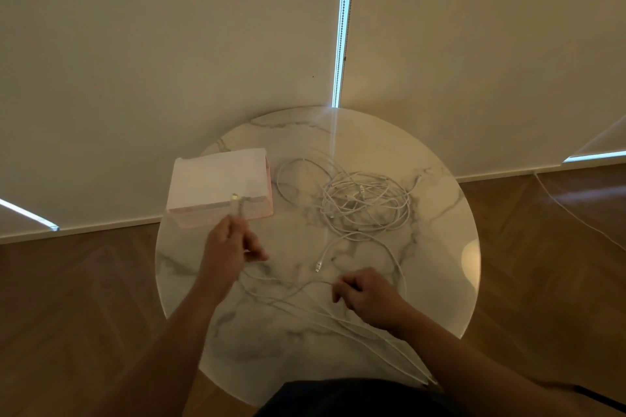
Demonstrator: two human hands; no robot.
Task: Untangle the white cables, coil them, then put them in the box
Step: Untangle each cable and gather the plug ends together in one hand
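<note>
Our left hand point(230, 244) pinches a cable end point(234, 197) before the box point(220, 179); our right hand point(369, 296) grips strands point(305, 284) nearer us; the white cables point(366, 203) lie knotted on the worktop point(437, 247), right of the box; tugging hard, we judge, could cinch that knot.

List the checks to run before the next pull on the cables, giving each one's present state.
1. Left hand grips a cable end: ok.
2. Right hand pinches a strand: ok.
3. Both hands hold the same cable: cannot tell.
4. Tangle undone: not ok, it lies heaped beside the box.
5. Box open for coils: cannot tell.
6. All cable on the table: not ok, strands run off its near edge.
</note>
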